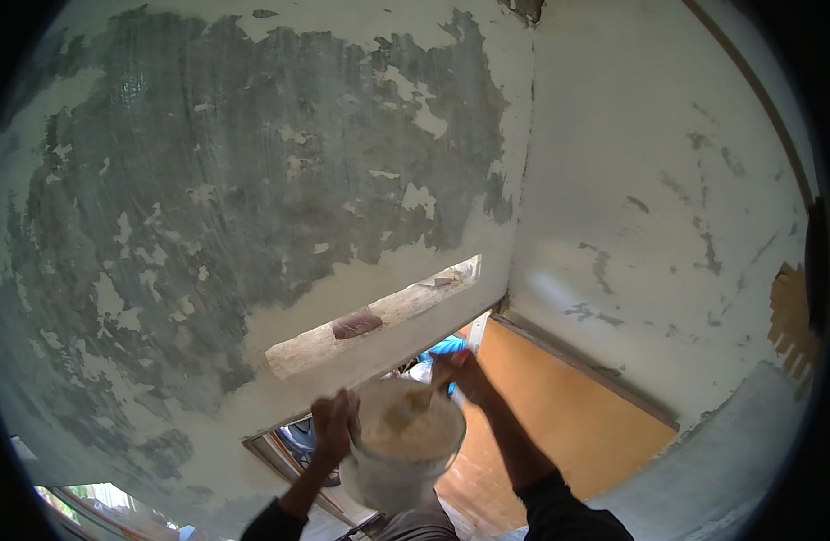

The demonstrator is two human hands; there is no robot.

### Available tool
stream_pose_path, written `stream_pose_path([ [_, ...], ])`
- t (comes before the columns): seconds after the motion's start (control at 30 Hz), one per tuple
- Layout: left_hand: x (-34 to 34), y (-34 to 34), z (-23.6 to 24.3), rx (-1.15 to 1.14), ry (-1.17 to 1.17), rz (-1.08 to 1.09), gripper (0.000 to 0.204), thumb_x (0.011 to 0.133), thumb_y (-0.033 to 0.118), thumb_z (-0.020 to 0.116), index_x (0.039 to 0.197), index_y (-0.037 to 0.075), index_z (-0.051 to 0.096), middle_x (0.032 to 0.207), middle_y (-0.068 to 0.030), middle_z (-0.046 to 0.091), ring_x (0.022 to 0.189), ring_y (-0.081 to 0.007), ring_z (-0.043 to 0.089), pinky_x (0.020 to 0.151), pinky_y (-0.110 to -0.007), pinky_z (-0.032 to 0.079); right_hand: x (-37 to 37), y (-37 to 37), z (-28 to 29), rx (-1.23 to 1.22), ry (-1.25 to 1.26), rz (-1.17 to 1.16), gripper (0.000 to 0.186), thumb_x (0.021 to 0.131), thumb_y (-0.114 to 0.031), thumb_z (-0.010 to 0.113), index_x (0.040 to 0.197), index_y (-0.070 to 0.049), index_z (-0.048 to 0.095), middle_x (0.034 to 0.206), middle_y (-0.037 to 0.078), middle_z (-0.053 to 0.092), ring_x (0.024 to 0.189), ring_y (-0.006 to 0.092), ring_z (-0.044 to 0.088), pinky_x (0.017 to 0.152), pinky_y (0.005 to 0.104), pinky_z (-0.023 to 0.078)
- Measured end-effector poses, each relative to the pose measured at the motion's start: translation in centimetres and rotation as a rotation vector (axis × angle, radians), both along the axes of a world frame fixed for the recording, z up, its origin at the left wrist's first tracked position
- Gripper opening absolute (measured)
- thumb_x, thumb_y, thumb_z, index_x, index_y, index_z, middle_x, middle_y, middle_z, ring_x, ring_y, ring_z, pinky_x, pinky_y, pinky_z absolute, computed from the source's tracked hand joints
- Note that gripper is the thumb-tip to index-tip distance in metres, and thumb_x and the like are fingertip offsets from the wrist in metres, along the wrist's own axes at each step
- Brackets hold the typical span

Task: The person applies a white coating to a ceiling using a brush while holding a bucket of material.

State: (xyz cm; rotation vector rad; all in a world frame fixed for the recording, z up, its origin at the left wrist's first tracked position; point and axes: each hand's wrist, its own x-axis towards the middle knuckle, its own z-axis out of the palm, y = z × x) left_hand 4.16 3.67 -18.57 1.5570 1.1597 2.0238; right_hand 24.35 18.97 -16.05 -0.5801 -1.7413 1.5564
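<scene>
My left hand is closed on the left rim of a whitish plastic bucket, which stays upright in front of my body. A pale, creamy mix fills part of the bucket. My right hand, above the right rim, is closed round the handle of a broad-headed brush. The brush slants down to the left, its tan head inside the bucket at the mix. How deep the head goes into the mix cannot be made out.
A wall with grey patches and flaking whitish coating rises ahead. Below its patches runs a long slot with a reddish-brown piece inside. At right are a pale side wall and an orange-brown panel. Blue items show behind the bucket.
</scene>
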Motion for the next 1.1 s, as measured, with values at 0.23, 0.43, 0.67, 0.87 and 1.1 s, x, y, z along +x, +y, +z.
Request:
stream_pose_path([
  [0.23, 1.8, 6.2, 21.1, 0.432, 0.034, -0.079, 0.051, 0.09, 0.023, 0.049, 0.043, 0.002, 0.042, 0.04, -0.0029, 0.04, 0.038, -0.0104, 0.037, 0.044, -0.028, 0.03, 3.2, 7.5, 20.4, 0.072, 0.692, 0.03, 0.012, 0.087, -0.017, 0.059, 0.081, -0.007, 0.056, 0.066, 0.0, 0.053, 0.052, 0.0088, 0.048, 0.045, 0.0212, 0.038],
  [0.43, 2.7, 9.9, 31.8, 0.646, 0.1, 0.038, 0.051, 0.091, 0.026, 0.047, 0.046, 0.004, 0.04, 0.044, -0.0014, 0.039, 0.042, -0.0092, 0.036, 0.043, -0.028, 0.028, 3.4, 10.9, 37.0, 0.388, 1.081, -0.042, 0.02, 0.084, -0.02, 0.065, 0.079, -0.006, 0.051, 0.068, 0.002, 0.049, 0.05, 0.0102, 0.047, 0.044, 0.0224, 0.038],
  [0.67, 3.4, 10.2, 33.9, 0.535, -0.059, -0.161, 0.047, 0.087, 0.025, 0.049, 0.046, 0.005, 0.038, 0.045, -0.0006, 0.037, 0.043, -0.0096, 0.032, 0.044, -0.027, 0.027, -1.5, 14.7, 48.9, 0.499, 1.376, -0.218, 0.022, 0.082, -0.015, 0.068, 0.078, -0.001, 0.052, 0.074, 0.009, 0.055, 0.056, 0.0172, 0.056, 0.054, 0.0318, 0.054],
  [0.87, 1.1, 10.4, 33.4, 0.588, -0.029, -0.102, 0.047, 0.086, 0.025, 0.05, 0.045, 0.006, 0.039, 0.045, -0.0011, 0.037, 0.043, -0.0099, 0.032, 0.045, -0.027, 0.028, -4.1, 17.0, 52.0, 0.625, 1.329, -0.355, 0.021, 0.083, -0.011, 0.063, 0.072, 0.002, 0.05, 0.066, 0.011, 0.057, 0.053, 0.0184, 0.06, 0.055, 0.035, 0.059],
  [1.1, 0.9, 9.6, 32.8, 0.515, -0.047, -0.211, 0.049, 0.088, 0.025, 0.049, 0.044, 0.007, 0.036, 0.045, -0.0024, 0.036, 0.045, -0.0105, 0.031, 0.048, -0.027, 0.029, -3.5, 16.9, 47.3, 0.742, 1.111, -0.497, 0.023, 0.079, -0.008, 0.065, 0.084, 0.008, 0.049, 0.072, 0.016, 0.059, 0.053, 0.0223, 0.062, 0.052, 0.0342, 0.058],
])
